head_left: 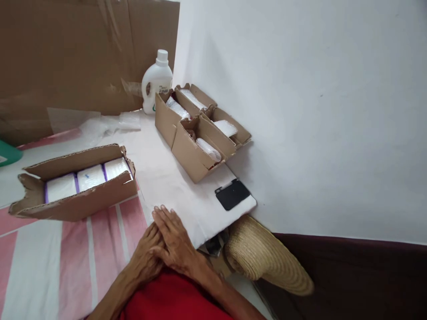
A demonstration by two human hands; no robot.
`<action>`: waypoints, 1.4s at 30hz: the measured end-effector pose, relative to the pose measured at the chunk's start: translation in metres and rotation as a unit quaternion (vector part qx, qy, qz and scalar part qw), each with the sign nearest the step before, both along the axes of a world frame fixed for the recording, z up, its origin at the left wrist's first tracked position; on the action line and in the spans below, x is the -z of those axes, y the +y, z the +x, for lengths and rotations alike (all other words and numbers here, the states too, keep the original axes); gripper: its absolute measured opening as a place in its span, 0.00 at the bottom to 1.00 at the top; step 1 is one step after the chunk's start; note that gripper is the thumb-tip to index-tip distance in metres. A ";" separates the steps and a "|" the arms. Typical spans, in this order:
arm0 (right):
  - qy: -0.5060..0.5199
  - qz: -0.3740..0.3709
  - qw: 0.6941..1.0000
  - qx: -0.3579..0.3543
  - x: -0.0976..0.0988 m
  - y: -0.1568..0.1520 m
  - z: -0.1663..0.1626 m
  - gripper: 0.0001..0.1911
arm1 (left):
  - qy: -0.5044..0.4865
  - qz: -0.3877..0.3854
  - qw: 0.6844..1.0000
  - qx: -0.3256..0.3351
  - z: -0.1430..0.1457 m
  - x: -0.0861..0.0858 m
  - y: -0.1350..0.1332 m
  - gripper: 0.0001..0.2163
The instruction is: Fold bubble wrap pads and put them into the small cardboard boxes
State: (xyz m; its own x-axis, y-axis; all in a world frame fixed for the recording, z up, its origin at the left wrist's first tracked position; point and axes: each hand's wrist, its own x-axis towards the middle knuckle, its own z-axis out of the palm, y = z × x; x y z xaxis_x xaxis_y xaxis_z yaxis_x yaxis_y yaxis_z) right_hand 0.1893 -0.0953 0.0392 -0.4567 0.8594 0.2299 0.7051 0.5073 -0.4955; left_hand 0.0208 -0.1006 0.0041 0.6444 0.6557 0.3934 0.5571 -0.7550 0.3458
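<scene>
My right hand [175, 243] rests across my left hand [147, 251] at the near edge of the table. The right hand lies flat with its fingers stretched out and holds nothing. Under it, the left hand also lies flat, its fingertips partly hidden by the right. Left of the hands stands an open cardboard box [100, 202] holding white packs with purple edges [90, 178]. Farther back on the right, several open cardboard boxes [187, 158] stand together with clear plastic-wrapped items [208, 150] inside.
A white jug [160, 82] stands behind the grouped boxes. A flat black object [232, 194] lies by the table's right corner. A straw hat [260, 253] sits below that corner. Clear plastic [110, 126] lies at the back; a green object [9, 153] shows at the left edge. A white wall [316, 111] bounds the right.
</scene>
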 end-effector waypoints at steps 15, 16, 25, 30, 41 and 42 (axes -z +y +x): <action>-0.066 0.035 0.997 -0.001 0.026 0.025 0.050 0.40 | 0.062 -0.015 0.998 0.012 -0.029 0.009 -0.006 0.23; -0.051 0.033 0.998 -0.022 0.022 0.017 0.049 0.40 | 0.057 -0.010 0.998 0.006 -0.029 0.009 -0.007 0.21; -0.061 0.015 0.994 -0.093 -0.001 -0.001 0.024 0.09 | -0.083 -0.075 0.994 -0.019 -0.025 -0.021 0.006 0.12; 0.245 -0.156 0.954 -0.069 -0.098 0.052 0.010 0.12 | -0.276 -0.250 0.912 -0.171 -0.058 -0.104 0.025 0.21; 0.392 -0.204 0.885 -0.147 -0.181 0.165 -0.099 0.17 | -0.205 -0.119 0.895 -0.379 -0.168 -0.243 0.104 0.22; 0.371 -0.179 0.900 -0.140 -0.180 0.174 -0.105 0.14 | -0.192 -0.131 0.903 -0.362 -0.175 -0.241 0.114 0.22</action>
State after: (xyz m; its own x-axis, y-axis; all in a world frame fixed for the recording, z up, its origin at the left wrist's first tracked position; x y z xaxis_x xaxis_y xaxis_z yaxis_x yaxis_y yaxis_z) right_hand 0.0840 0.0788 0.2196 -0.5024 0.8138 0.2921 -0.0181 0.3279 -0.9445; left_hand -0.1544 0.0135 0.2455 -0.1399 0.9535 0.2669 0.6733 -0.1061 0.7317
